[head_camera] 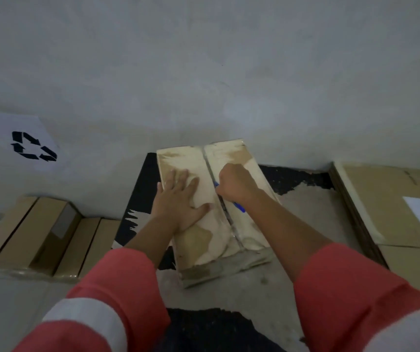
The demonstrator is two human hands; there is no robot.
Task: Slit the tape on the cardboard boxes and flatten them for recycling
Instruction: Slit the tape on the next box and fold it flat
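While the taped cardboard box (247,232) lies on the floor (305,224) at centre: left grip (181,199) released, palm flat on its 9 o'clock flap (203,242); right grip (236,184) clenched round a blue cutter (239,207) on the seam tape (233,228). Advice: blade shallow, drawn toward 6 o'clock, clear of the left grip.

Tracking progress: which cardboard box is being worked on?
The middle taped box: left hand presses its top, right hand grips a blue cutter at its seam. Left boxes and right boxes lie untouched.
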